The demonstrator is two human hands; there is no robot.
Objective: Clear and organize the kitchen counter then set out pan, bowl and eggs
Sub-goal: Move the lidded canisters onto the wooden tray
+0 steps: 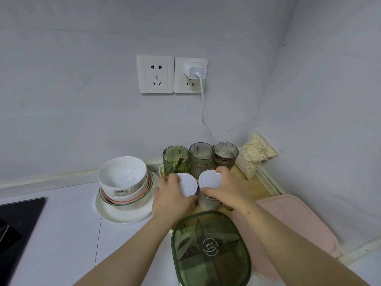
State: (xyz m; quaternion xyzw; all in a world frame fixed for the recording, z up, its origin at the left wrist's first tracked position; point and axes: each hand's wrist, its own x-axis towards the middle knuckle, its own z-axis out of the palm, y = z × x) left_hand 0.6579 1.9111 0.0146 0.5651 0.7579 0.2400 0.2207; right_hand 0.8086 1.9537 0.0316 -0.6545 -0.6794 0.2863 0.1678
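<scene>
The left hand (171, 196) grasps the left white-lidded jar (188, 186). The right hand (227, 190) grasps the right white-lidded jar (209, 179). Both jars are on the wooden tray (258, 187). The stacked bowls (123, 176) sit at nine o'clock from the hands and the green divided box (212, 249) at six, on the counter (61, 234).

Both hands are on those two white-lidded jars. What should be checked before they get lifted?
1. Left hand grips the left jar by its lid: ok.
2. Right hand grips the right jar by its lid: ok.
3. Lids fastened to the jars: cannot tell.
4. Room behind: ribbed tumblers stand close: not ok.
5. Path toward the person: green divided box lies right in front of the jars: not ok.
</scene>
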